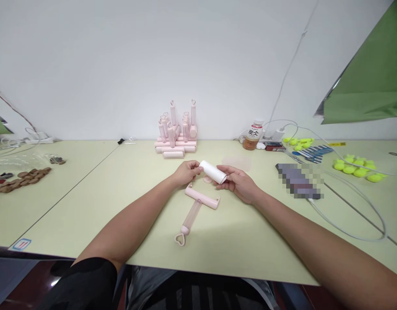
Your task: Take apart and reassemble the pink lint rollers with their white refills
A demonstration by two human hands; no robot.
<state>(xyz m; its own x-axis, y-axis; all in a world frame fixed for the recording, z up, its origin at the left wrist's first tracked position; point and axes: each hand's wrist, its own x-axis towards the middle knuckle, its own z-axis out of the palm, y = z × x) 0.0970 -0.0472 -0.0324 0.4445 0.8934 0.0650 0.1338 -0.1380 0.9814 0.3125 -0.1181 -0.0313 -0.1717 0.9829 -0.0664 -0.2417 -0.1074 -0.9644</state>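
Note:
A white lint roller refill [212,172] is held above the table between my two hands. The fingers of my left hand [187,172] pinch its left end, while my right hand [236,182] grips the lower right end. Just below lies a pink lint roller holder [202,197] with a clear handle and a heart-shaped loop pointing toward me; no roll sits on it. A small pink round piece [207,179] rests under the white roll, partly hidden by it.
Several pink lint rollers [175,142] stand stacked against the wall. A drink bottle [253,134], a pixelated phone [297,181] on a cable and yellow-green pieces [356,167] are to the right. Brown pieces [26,178] lie at far left. A translucent sheet [236,163] lies behind my right hand.

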